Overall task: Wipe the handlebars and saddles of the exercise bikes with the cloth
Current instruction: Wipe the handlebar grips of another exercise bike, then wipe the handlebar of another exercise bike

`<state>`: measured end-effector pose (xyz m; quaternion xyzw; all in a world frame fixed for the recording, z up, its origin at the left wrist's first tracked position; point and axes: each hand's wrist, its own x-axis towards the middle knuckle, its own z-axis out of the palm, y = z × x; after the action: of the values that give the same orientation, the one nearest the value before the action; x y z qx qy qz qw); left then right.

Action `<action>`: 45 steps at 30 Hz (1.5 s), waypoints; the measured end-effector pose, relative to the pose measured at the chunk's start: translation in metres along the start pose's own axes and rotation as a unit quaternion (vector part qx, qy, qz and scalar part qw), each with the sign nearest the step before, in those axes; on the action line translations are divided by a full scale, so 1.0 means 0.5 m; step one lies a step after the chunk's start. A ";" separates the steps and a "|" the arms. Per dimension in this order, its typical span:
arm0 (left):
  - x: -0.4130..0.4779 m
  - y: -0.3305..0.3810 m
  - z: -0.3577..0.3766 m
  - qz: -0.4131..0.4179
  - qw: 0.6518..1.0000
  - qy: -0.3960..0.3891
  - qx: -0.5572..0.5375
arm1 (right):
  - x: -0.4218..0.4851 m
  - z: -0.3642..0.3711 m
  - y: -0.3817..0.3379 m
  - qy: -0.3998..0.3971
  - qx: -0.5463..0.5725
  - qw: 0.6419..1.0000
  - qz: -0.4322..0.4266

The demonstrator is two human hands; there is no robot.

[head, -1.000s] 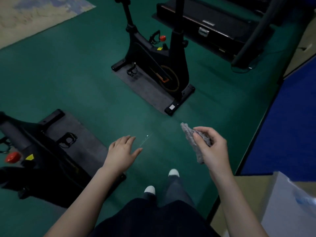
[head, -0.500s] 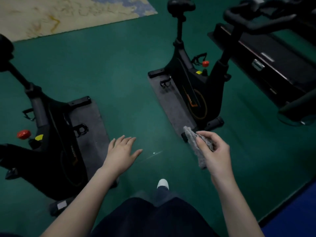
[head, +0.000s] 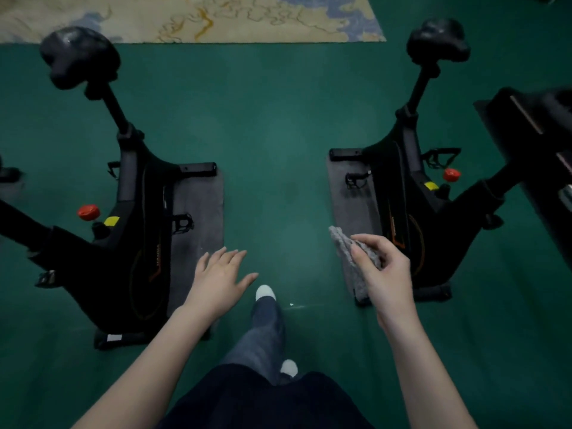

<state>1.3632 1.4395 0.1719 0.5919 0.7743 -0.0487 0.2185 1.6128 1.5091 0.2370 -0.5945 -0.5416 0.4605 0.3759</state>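
- Grey nubbly folded cloth (head: 342,246): pinched between the thumb and curled fingers of the right hand (head: 383,274), held in the air just beside the right black exercise bike (head: 408,193).
- Long axis runs fore-aft (tilted slightly left); the free end points away from the person.
- Left hand (head: 219,280): fingers straight, spread, holding nothing.
- Judgement: approach step. Present a broad cloth face before reaching the black padded saddle (head: 438,41).

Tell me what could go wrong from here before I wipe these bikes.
The right hand only pinches the cloth, with most of it hanging loose, so it might slip. The left bike's pedal juts over its mat toward the aisle; a foot may catch it.
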 end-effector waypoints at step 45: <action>0.422 -0.052 -0.227 -0.594 0.747 0.129 -0.271 | 0.780 0.691 -0.377 -0.651 -0.086 0.730 -0.189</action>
<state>1.2641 1.6586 0.1859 -0.0705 0.9710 0.1201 0.1942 1.2227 1.9022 0.2591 -0.0646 -0.7921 0.6055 -0.0425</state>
